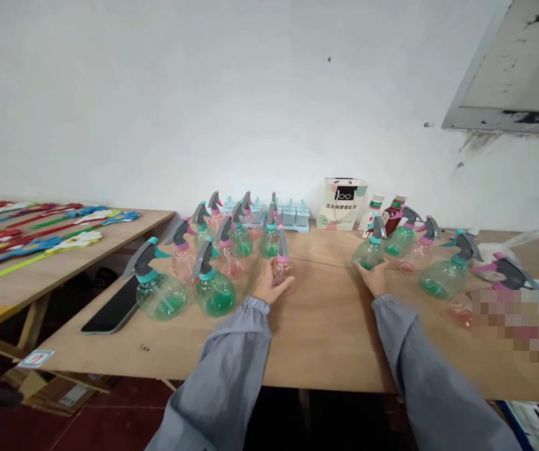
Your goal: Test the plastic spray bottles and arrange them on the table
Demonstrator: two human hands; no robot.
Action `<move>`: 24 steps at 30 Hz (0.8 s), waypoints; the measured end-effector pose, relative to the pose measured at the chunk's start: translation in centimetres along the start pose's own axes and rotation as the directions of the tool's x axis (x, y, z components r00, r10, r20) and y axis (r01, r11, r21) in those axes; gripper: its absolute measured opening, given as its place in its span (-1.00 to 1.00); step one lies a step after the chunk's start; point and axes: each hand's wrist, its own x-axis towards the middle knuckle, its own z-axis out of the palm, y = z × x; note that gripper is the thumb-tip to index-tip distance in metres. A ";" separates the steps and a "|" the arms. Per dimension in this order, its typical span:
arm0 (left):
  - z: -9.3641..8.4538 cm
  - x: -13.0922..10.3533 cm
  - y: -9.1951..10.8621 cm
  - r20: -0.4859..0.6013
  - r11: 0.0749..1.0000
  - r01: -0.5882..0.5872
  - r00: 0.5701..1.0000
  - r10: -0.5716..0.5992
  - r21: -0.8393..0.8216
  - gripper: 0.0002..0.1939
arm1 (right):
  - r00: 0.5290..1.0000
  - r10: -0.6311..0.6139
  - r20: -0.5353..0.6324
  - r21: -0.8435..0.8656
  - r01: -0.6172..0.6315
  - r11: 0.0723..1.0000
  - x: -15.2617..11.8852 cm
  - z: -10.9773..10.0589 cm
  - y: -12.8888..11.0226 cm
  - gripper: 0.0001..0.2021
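My left hand (270, 283) is wrapped round a pink spray bottle (283, 269) with a grey and pink trigger head, upright on the wooden table (326, 338). On the right, my right hand (373, 275) has its fingers round the lower part of a green spray bottle (368, 250), also upright. Several more green and pink spray bottles stand to the left of my left hand, a large green spray bottle (215, 291) among the nearest. Beyond my right hand is a further group, with a green spray bottle (443, 275) and a pink spray bottle (415, 255).
A black phone (112, 310) lies at the table's left. Behind stand light-blue ice-pop moulds (295, 216), a paper bag (340, 207) and sauce bottles (394, 214). A plastic bag (504, 247) lies at right. Colourful hand-shaped sticks (53, 244) cover another table.
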 end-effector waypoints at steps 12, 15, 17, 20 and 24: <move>0.9 -0.9 3.2 0.157 1.000 -0.001 0.988 -0.001 0.011 -0.22 | 0.957 0.275 -0.095 -0.203 -0.289 0.936 6.4 2.3 -2.0 0.00; 1.1 -1.0 3.6 0.185 0.999 0.032 0.982 -0.031 -0.006 -0.20 | 0.953 0.292 -0.078 -0.231 -0.303 0.925 6.9 2.3 -2.2 -0.01; 1.3 -1.2 3.8 0.198 0.999 0.044 0.979 -0.039 -0.021 -0.21 | 0.949 0.305 -0.079 -0.231 -0.315 0.921 7.0 2.2 -2.1 0.01; 1.5 -1.3 4.1 0.215 0.998 0.049 0.976 -0.040 -0.040 -0.21 | 0.950 0.297 -0.095 -0.187 -0.310 0.932 6.6 2.1 -1.8 0.12; 1.8 -1.4 4.3 0.240 0.995 0.075 0.969 -0.055 -0.072 -0.18 | 0.957 0.231 -0.175 -0.025 -0.238 0.971 4.1 1.5 -1.8 0.10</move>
